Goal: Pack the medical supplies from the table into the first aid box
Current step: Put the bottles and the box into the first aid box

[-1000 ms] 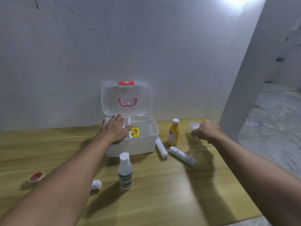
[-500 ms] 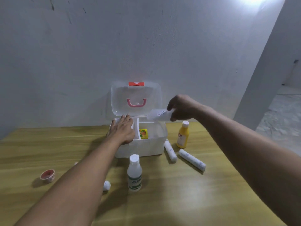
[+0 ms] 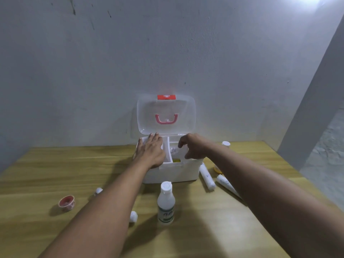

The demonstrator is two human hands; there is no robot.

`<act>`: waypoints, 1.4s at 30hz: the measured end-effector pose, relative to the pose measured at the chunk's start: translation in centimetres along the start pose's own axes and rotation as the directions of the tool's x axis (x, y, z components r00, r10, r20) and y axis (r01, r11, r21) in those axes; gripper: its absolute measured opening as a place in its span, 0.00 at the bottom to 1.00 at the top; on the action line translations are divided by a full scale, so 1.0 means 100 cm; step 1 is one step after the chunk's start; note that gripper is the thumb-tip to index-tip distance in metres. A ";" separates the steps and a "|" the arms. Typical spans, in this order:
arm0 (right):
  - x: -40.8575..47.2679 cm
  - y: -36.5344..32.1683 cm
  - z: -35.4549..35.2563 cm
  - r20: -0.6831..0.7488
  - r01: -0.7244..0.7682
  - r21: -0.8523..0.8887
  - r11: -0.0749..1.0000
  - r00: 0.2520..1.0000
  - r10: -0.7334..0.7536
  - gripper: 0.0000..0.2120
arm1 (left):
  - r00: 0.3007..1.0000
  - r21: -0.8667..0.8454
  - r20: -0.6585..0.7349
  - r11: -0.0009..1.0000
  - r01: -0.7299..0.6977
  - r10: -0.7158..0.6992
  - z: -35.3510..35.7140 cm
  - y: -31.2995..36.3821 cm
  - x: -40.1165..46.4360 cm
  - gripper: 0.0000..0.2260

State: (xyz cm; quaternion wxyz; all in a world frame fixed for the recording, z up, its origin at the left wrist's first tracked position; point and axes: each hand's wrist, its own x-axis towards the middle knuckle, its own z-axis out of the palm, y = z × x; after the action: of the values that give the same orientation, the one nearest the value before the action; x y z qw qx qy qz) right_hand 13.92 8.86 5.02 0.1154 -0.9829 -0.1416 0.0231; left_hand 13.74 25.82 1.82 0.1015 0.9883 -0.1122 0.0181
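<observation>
We rest our left hand [image 3: 151, 150] flat on the left side of the first aid box [image 3: 173, 170], fingers spread and holding nothing. We think it is there to keep the light box from sliding while we fill it.

Our right hand [image 3: 193, 146] hangs over the right side of the box with the fingers curled loosely apart. A small white packet [image 3: 173, 151] with tiny print lies inside the box just under those fingers. We cannot tell if the fingers touch it, but nothing looks gripped.

The clear lid [image 3: 166, 114] stands up at the back of the box, leaning toward the wall, so the top stays open for us. A bit of yellow shows deep inside the box, near its front wall.

Lots of things wait on the table [image 3: 55, 164] around the box. A white bottle [image 3: 166, 203] stands right in front of it. Two white rolls [image 3: 207, 176] lie just to its right, and a yellow bottle [image 3: 225, 144] is partly hidden behind our right arm. A red tape roll [image 3: 66, 202] sits far to the left of the box, with two small white bits [image 3: 133, 216] closer in. So we judge the packing is only started.
</observation>
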 end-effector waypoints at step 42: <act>-0.085 0.057 0.021 0.061 -0.303 -0.014 0.953 0.951 0.303 0.12 | 1.000 0.076 0.029 0.997 -0.004 0.002 0.001 0.002 0.002 0.23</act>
State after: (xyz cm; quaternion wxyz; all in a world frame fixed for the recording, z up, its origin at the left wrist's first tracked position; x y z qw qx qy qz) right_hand 7.19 1.63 1.74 0.1037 -0.9921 0.0071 0.0707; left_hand 13.91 25.61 1.79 0.0622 0.9914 -0.1146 0.0080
